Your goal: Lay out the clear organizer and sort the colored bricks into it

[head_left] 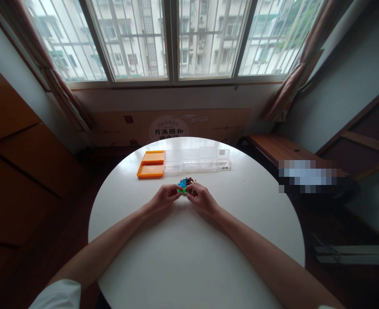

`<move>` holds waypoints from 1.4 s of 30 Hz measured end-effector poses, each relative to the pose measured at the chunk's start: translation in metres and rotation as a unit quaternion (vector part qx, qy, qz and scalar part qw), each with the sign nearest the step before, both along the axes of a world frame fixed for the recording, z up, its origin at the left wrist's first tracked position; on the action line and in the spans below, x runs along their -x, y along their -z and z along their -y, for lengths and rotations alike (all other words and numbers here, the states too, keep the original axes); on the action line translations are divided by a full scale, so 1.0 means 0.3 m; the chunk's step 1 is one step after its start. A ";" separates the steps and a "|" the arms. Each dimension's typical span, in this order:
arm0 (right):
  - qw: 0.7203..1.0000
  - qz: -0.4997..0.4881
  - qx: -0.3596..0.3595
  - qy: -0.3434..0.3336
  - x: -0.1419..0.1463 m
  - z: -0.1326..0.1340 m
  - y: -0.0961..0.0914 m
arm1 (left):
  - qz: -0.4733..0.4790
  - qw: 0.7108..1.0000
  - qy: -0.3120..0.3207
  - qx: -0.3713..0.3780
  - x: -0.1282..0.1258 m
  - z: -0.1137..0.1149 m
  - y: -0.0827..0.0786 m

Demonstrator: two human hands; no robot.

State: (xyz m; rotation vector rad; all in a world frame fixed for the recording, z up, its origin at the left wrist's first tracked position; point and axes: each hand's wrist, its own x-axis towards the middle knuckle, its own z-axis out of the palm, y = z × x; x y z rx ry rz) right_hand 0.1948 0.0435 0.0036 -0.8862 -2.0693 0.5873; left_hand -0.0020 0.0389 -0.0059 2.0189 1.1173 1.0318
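Observation:
On the white round table (189, 253), both of my hands meet over a small heap of coloured pieces. The blue pieces (182, 183) lie at the back left of it and dark brown pieces (189, 180) at the back right. Green pieces (184, 189) show between my fingertips; their exact kind is too small to tell. My left hand (166, 196) is closed, with thumb and fingertips pinched at the heap's left side. Dark red pieces (174, 193) show by its fingers. My right hand (203, 198) is closed likewise from the right. Whatever the fingertips grip is hidden.
Behind the heap stands an orange tray (150, 170) with its lid part raised. Beside it on the right, clear plastic boxes (191, 165) with raised lids form a row. A wooden bench (273, 148) stands beyond the table's right edge, and a barred window (173, 43) lies ahead.

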 end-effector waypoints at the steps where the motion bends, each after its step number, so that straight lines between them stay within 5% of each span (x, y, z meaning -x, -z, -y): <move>1: 1.000 0.001 0.000 0.000 0.000 0.000 -0.001 | -0.001 1.000 -0.001 0.001 0.000 0.000 0.001; 42: 1.000 0.004 -0.003 -0.004 0.000 -0.006 0.008 | -0.014 1.000 0.001 -0.003 -0.001 0.002 -0.011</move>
